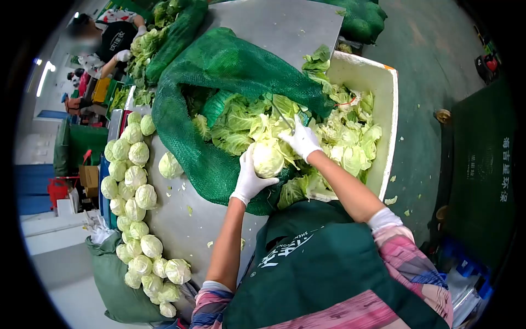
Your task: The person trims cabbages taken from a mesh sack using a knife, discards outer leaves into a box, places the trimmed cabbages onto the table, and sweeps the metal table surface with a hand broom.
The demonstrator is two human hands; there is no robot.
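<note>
My left hand (251,177), in a white glove, is wrapped round the lower left side of a pale cabbage head (268,157). My right hand (302,140), also gloved, is closed on a knife (280,114) whose thin blade points up and left, just above the cabbage. Behind both hands the green mesh bag (181,126) lies open on the metal table (183,219), with leafy cabbages (235,118) inside. To the right, a white foam box (390,109) holds loose outer leaves (350,148).
Several trimmed cabbages (135,178) line the table's left edge, and a single one (170,165) lies beside the bag. A co-worker (112,41) with gloved hands handles leafy cabbage at the upper left. Another full mesh bag (356,19) sits beyond the box.
</note>
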